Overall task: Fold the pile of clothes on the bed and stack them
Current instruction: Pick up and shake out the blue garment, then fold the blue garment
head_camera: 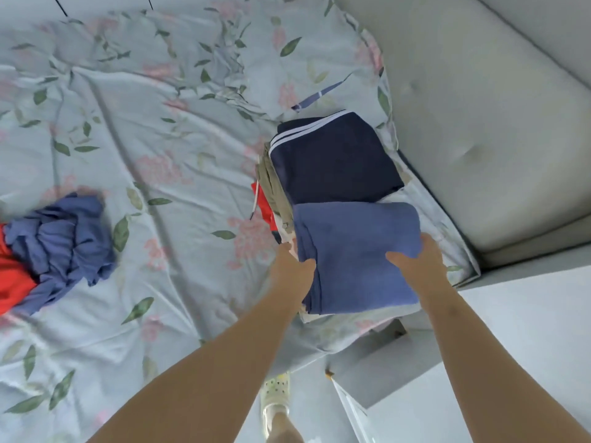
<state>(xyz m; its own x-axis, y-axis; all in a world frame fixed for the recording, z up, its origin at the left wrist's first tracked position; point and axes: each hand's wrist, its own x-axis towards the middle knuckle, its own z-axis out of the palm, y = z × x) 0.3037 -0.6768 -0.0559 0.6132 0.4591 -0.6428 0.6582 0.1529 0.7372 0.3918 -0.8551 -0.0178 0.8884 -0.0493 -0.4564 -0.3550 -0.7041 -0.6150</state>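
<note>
A folded blue garment sits on the near part of the stack at the bed's right corner. My left hand grips its left edge, thumb on top and fingers underneath. My right hand grips its right edge the same way. Behind it on the stack lies a folded navy garment with white stripes. Khaki and red folded pieces show along the stack's left side. An unfolded pile of a blue garment over a red one lies at the left of the bed.
The floral bedsheet is wrinkled across the bed. A grey padded headboard runs along the right. A white bedside unit stands at the lower right. My foot in a pale clog is on the floor below.
</note>
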